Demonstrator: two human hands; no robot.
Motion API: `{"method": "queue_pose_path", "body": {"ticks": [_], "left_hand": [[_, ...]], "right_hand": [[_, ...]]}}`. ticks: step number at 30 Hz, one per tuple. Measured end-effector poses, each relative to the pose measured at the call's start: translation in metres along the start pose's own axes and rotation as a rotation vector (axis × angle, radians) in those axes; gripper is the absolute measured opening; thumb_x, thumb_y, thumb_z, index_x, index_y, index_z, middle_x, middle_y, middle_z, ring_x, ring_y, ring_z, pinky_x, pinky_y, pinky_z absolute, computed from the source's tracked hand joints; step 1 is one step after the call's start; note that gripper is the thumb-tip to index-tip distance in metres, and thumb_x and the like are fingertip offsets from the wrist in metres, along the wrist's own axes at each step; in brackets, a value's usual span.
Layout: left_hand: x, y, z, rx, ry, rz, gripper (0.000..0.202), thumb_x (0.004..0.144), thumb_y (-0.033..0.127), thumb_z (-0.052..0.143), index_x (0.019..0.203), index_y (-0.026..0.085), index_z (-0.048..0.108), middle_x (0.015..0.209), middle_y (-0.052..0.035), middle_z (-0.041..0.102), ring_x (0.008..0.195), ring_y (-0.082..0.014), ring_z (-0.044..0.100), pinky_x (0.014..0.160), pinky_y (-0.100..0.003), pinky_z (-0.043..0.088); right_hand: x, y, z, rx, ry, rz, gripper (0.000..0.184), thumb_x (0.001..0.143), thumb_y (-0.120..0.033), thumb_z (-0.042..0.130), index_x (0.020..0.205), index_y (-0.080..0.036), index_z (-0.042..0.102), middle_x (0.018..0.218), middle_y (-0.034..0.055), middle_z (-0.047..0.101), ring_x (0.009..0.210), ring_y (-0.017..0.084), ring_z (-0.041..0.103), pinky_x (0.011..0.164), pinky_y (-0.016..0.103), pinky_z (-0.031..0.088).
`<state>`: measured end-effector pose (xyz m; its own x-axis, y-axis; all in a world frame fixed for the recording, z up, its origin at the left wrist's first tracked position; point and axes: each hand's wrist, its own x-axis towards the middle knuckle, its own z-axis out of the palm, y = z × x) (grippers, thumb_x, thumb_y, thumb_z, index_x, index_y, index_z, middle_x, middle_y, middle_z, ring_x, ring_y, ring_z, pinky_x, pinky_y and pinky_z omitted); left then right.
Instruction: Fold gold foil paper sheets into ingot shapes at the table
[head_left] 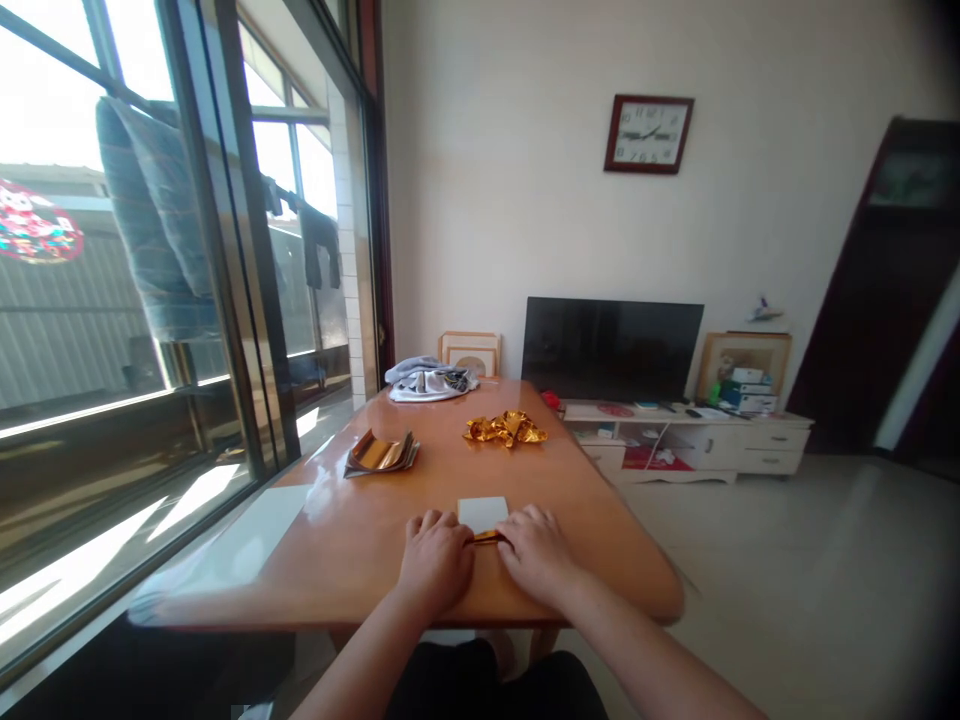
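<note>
And we're looking out from the person's head, facing forward and tipped down over the table [352,550], with the left hand [435,565] and right hand [536,553] up close at the bottom of the frame! It's a wide sweep: the window [225,250] runs down the left, while the wall [487,180] and TV [611,350] sit well off ahead.

- Left hand [435,565] and right hand [536,553] lie on the wooden bench [337,540], touching either side of a white folded paper [482,515] with a gold edge.
- Crumpled gold foil [505,430] lies farther along the bench.
- A loose stack of gold foil sheets [381,454] sits to its left, near the window.
- A crumpled grey cloth [430,380] lies at the far end.
</note>
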<state>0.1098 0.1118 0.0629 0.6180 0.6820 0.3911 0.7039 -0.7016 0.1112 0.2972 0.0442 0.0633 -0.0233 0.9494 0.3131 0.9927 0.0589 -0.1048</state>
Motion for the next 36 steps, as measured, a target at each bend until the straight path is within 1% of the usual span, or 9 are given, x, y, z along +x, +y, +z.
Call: {"method": "queue_pose_path", "body": {"ticks": [3,8,13,16,20,22,26,29,36], "left_hand": [[0.008,-0.005,0.003,-0.006,0.005,-0.016,0.025,0.091,0.028,0.049,0.088,0.028,0.074,0.096,-0.0078,0.069,0.1,-0.0276,0.058,0.087,-0.043,0.036],[0.013,-0.01,0.005,-0.014,-0.023,-0.03,0.031,0.095,0.028,0.044,0.088,0.028,0.074,0.098,-0.008,0.07,0.098,-0.0272,0.06,0.083,-0.041,0.036],[0.006,0.001,0.002,0.03,0.061,-0.043,0.035,0.097,0.029,0.042,0.08,0.023,0.072,0.092,-0.0104,0.069,0.091,-0.0266,0.059,0.081,-0.042,0.036],[0.003,0.01,-0.001,0.027,0.054,-0.079,0.035,0.099,0.029,0.04,0.084,0.022,0.071,0.098,-0.0111,0.068,0.093,-0.0272,0.057,0.084,-0.044,0.036],[-0.003,0.021,-0.004,0.01,0.068,-0.087,0.031,0.1,0.029,0.04,0.092,0.023,0.069,0.102,-0.0098,0.067,0.101,-0.0278,0.055,0.09,-0.045,0.034],[-0.01,0.027,-0.007,0.003,0.082,-0.084,0.03,0.1,0.029,0.039,0.096,0.024,0.068,0.103,-0.0092,0.067,0.102,-0.0275,0.054,0.093,-0.046,0.033],[-0.023,0.038,-0.013,-0.027,0.126,-0.052,0.026,0.099,0.029,0.042,0.092,0.024,0.067,0.096,-0.0089,0.068,0.096,-0.0267,0.055,0.09,-0.046,0.033],[-0.03,0.043,-0.02,-0.065,0.113,-0.03,0.026,0.099,0.03,0.043,0.091,0.023,0.066,0.094,-0.0084,0.069,0.093,-0.0257,0.057,0.088,-0.045,0.034],[-0.032,0.049,-0.051,-0.195,0.066,-0.026,0.024,0.099,0.03,0.045,0.091,0.024,0.067,0.089,-0.0026,0.073,0.088,-0.0217,0.061,0.084,-0.041,0.034]], "right_hand": [[0.008,0.002,0.0,-0.014,0.002,0.024,0.022,0.093,-0.028,0.055,0.107,-0.028,0.071,0.109,0.0033,0.071,0.108,0.024,0.056,0.09,0.034,0.036],[0.014,0.007,0.003,-0.047,0.029,0.053,0.018,0.092,-0.026,0.057,0.098,-0.027,0.075,0.103,0.0032,0.073,0.105,0.022,0.059,0.088,0.032,0.037],[0.01,0.012,0.008,-0.036,0.028,0.059,0.026,0.099,-0.026,0.049,0.1,-0.028,0.074,0.101,0.0041,0.074,0.102,0.021,0.061,0.086,0.032,0.037],[0.005,0.015,0.009,-0.022,0.023,0.048,0.029,0.101,-0.027,0.044,0.105,-0.026,0.073,0.107,0.0054,0.073,0.104,0.022,0.061,0.089,0.033,0.036],[-0.009,0.019,0.007,-0.02,0.05,0.036,0.032,0.102,-0.027,0.04,0.113,-0.025,0.07,0.113,0.0085,0.072,0.108,0.024,0.059,0.09,0.036,0.035],[-0.02,0.021,0.006,-0.027,0.142,-0.002,0.032,0.102,-0.03,0.042,0.114,-0.025,0.07,0.114,0.0083,0.072,0.105,0.024,0.06,0.089,0.036,0.036],[-0.045,0.028,0.008,-0.031,0.234,-0.117,0.04,0.098,-0.043,0.051,0.132,-0.025,0.062,0.131,0.0094,0.066,0.117,0.028,0.057,0.095,0.039,0.037],[-0.056,0.032,0.01,-0.046,0.273,-0.132,0.049,0.096,-0.046,0.054,0.139,-0.024,0.056,0.139,0.0098,0.061,0.125,0.029,0.053,0.1,0.042,0.035],[-0.058,0.031,-0.011,0.05,0.323,-0.135,0.028,0.099,-0.035,0.05,0.117,-0.026,0.07,0.121,0.0069,0.071,0.113,0.025,0.061,0.097,0.039,0.038]]}}
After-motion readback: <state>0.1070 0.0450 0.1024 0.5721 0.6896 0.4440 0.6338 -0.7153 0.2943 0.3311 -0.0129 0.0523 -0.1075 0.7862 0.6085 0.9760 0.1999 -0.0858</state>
